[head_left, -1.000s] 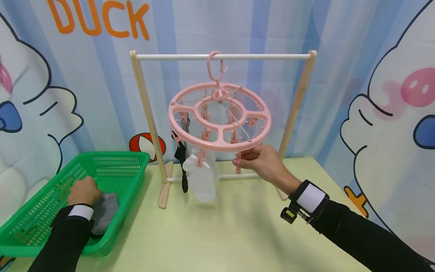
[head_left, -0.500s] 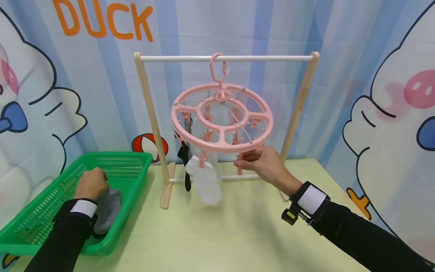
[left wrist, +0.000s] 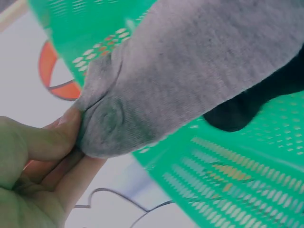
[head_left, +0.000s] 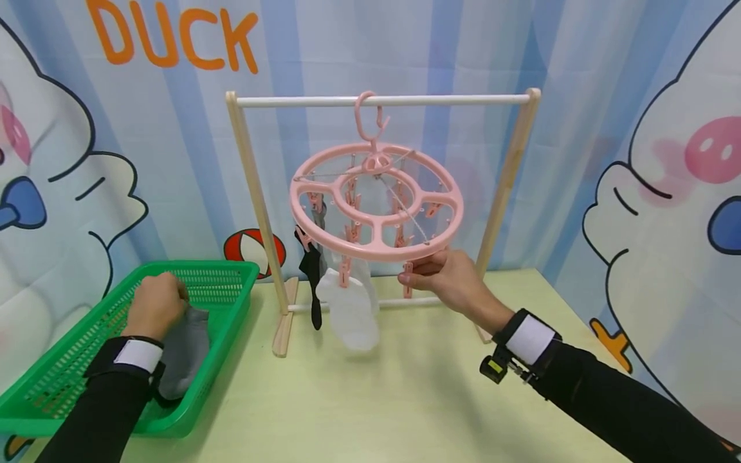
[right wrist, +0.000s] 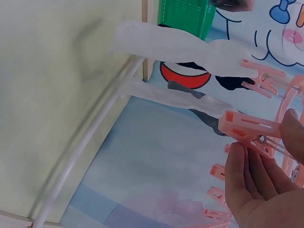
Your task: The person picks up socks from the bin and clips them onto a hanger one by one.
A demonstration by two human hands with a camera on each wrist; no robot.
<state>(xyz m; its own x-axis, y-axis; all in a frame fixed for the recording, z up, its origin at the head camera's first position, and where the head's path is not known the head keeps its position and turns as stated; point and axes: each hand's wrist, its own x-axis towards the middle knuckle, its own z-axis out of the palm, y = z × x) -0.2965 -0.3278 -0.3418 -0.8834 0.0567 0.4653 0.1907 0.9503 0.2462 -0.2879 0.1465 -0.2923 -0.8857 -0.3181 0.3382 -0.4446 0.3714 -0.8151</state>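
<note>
My left hand (head_left: 155, 307) pinches a grey sock (left wrist: 156, 80) near its opening between thumb and fingers, over the green basket (head_left: 228, 334). A black sock (left wrist: 232, 111) lies in the basket behind it in the left wrist view. My right hand (head_left: 457, 283) holds a pink clothespin (right wrist: 249, 130) under the front right rim of the round pink hanger (head_left: 376, 247). No cloth is in that clothespin. White socks (head_left: 350, 315) hang from clothespins at the hanger's front, with a black sock (head_left: 311, 270) and a grey sock (head_left: 320, 222) at its left.
The hanger hooks over the white top bar (head_left: 451, 101) of a wooden-legged rack (head_left: 255, 193). A lower white bar (head_left: 405, 301) runs near the pale yellow table (head_left: 405, 399). A printed curtain (head_left: 480, 58) stands behind.
My left hand has risen a little within the basket, drawing the grey sock up with it. The right hand keeps its hold on the clothespin; the white sock sways slightly.
</note>
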